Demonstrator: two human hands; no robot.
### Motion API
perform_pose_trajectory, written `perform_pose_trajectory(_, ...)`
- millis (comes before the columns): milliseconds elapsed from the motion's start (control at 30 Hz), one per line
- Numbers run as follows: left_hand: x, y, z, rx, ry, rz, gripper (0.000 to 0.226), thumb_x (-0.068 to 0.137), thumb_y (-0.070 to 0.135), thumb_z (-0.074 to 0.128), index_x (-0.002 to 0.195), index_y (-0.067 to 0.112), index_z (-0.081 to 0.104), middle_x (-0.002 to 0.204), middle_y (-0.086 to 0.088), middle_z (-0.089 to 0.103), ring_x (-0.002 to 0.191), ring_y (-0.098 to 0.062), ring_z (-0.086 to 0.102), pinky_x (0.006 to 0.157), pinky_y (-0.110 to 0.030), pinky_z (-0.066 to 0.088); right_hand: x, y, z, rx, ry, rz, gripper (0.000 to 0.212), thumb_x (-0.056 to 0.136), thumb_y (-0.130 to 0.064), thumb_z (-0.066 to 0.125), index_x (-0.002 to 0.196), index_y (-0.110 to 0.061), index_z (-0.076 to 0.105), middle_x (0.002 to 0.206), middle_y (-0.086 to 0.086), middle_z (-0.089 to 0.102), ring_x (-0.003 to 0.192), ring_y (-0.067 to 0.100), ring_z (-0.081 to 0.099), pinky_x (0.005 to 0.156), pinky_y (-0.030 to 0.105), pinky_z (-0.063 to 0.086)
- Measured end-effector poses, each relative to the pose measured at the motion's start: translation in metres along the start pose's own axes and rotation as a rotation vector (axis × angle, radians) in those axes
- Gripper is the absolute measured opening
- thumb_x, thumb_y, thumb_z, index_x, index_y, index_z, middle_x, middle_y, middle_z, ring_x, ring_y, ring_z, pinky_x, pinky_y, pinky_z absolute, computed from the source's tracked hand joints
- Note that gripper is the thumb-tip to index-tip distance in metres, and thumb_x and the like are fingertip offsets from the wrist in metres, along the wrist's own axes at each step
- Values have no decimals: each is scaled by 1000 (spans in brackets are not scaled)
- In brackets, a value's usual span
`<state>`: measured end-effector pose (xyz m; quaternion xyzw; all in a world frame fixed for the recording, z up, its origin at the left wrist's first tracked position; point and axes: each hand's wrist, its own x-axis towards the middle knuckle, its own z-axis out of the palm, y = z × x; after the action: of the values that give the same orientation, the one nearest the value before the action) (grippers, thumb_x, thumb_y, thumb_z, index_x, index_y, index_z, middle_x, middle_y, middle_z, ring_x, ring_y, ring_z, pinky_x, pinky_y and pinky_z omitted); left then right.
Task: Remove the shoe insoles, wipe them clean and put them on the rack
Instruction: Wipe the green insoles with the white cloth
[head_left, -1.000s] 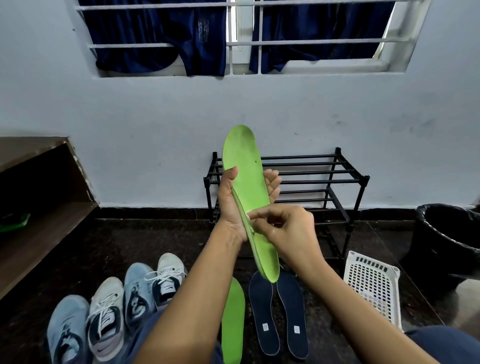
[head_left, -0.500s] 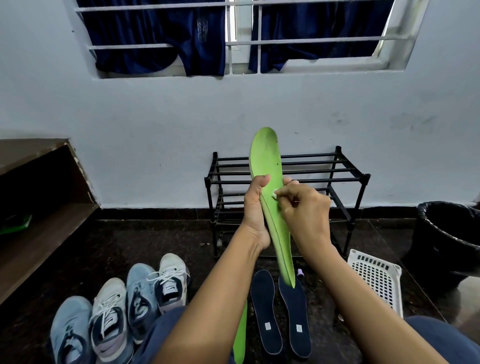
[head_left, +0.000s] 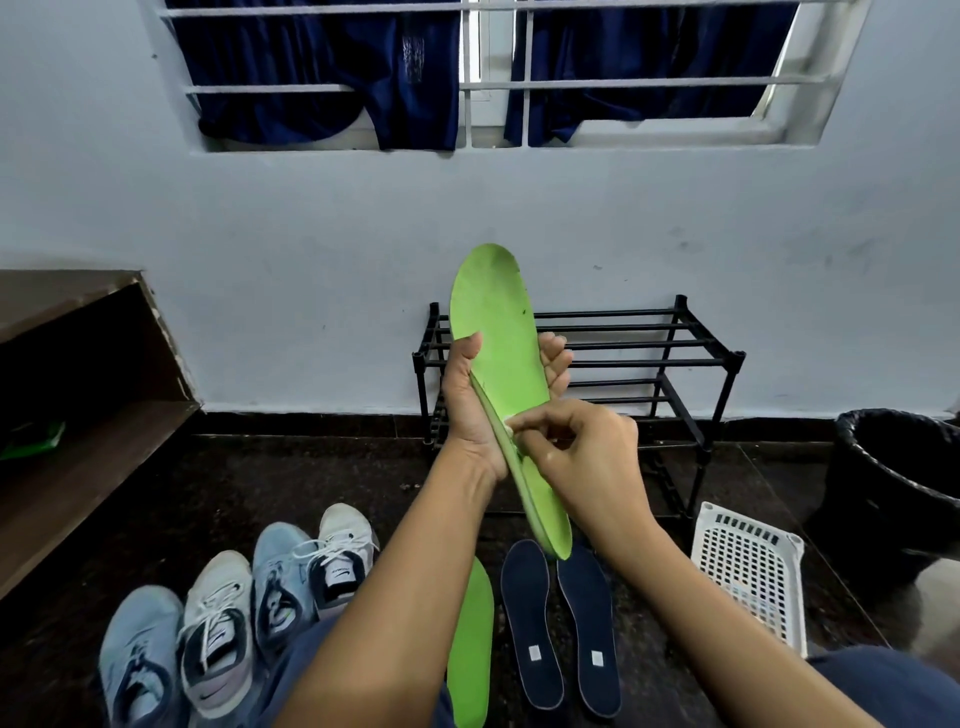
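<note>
The left hand (head_left: 470, 415) grips the green insole (head_left: 498, 338) upright before the rack (head_left: 649, 344); the right hand (head_left: 587, 457) pinches a small white wipe (head_left: 508, 427) against it. Pressing hard could buckle the insole or lose the wipe

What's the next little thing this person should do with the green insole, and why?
Probably slide the right hand, which pinches a small white wipe at the middle of the green insole, up toward the toe. The left hand holds the insole upright, and a dark speck shows near the toe.
</note>
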<state>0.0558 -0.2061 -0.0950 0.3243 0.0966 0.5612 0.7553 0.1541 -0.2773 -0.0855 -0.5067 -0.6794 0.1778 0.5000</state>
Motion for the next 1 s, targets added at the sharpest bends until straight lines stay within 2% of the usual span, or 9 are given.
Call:
perform_pose_trajectory(100,2,-8,5,20,17,-7,87,46,51,81,111,-3,58,105,-15,66,97,-25,64,89,-31,50,5,6,2,-66,70,-10,19,74,-1,69,78,-19,77,62,-15,61,62,-1,58,66,6,41)
perform_pose_trajectory(167,3,-12,7,8,21,-13,86,46,49,82,110,-4,58,103,-16,66,97,-26,62,90,-31,51,10,12,3,-114,128,-28,18,74,-2,69,78,-17,76,68,-5,68,63,8,61,71,27,51)
perform_pose_trajectory(233,3,-17,10,-2,18,-15,86,44,47,83,109,-3,59,102,-15,66,96,-25,61,90,-30,51,16,18,4,-181,203,-74,16,72,-1,71,77,-15,76,73,3,70,65,21,64,70,34,52)
perform_pose_trajectory(333,2,-23,14,-34,-4,8,84,46,45,83,112,-1,57,105,-14,65,99,-24,60,91,-32,50,25,21,8,-315,325,-162,10,70,-1,70,71,-11,73,74,6,69,62,27,65,64,24,42)
perform_pose_trajectory(467,3,-26,17,-74,-74,37,77,57,47,76,114,0,55,109,-14,61,104,-26,57,94,-35,49,29,16,6,-374,355,-194,8,69,-4,66,69,-10,72,77,6,70,66,29,67,59,29,52)
perform_pose_trajectory(600,4,-18,11,-61,-76,46,76,57,46,76,112,-5,59,110,-19,61,106,-31,59,104,-39,41,20,1,3,-305,158,-144,16,72,-3,69,75,-18,75,77,3,72,69,27,67,67,33,54)
perform_pose_trajectory(667,4,-11,6,-33,-55,62,79,55,48,77,112,-4,61,110,-17,63,106,-30,61,103,-39,42,14,-7,3,-194,37,-79,21,74,-4,66,80,-22,76,78,-2,73,71,17,66,73,28,51)
perform_pose_trajectory(800,3,3,0,-23,-39,57,89,47,57,84,112,1,62,110,-11,64,104,-25,63,95,-36,48,9,-10,0,-63,-78,-34,21,75,-5,68,77,-24,76,66,-15,65,65,1,60,64,5,41)
perform_pose_trajectory(1000,4,8,-4,-18,-21,36,88,53,57,79,118,1,56,112,-10,61,104,-24,62,92,-36,50,8,-8,3,-57,-101,-41,18,76,-6,68,78,-22,76,59,-12,60,62,7,58,60,7,41)
